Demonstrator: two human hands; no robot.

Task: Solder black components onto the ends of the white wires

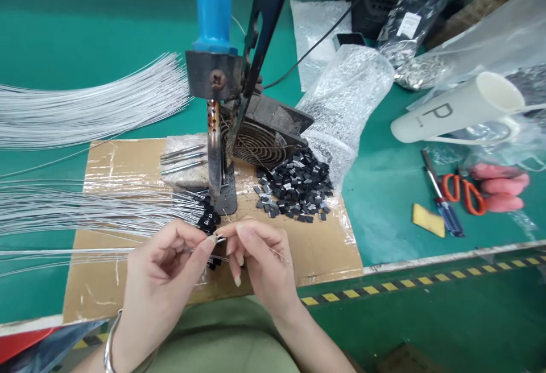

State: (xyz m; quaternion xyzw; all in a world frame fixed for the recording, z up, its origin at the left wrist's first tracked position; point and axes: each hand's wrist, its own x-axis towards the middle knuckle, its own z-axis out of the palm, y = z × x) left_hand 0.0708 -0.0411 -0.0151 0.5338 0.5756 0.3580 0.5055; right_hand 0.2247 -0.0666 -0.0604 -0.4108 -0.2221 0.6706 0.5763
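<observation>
The left hand is almost closed, with thumb and first finger pinched on a tiny part at their tips. The right hand is half curled just beside it, and its first finger reaches to the same spot. A thin wire crosses in front of the right hand. The fingers hide a lot, so I can't tell what the tiny part is or whether the right hand grips it too.

The tiny part should be very light and easy to drop, so fingertips on its sides seem best. The thin wire looks soft and bendy; hold it a little back from its end.

White wires lie beyond and left of the left hand. They look light, springy and a bit slippery. Their black ends, just past the left fingertips, look hard and good to pinch. The iron's tip stands beyond those ends and may be hot, so fingers should stay clear.
</observation>
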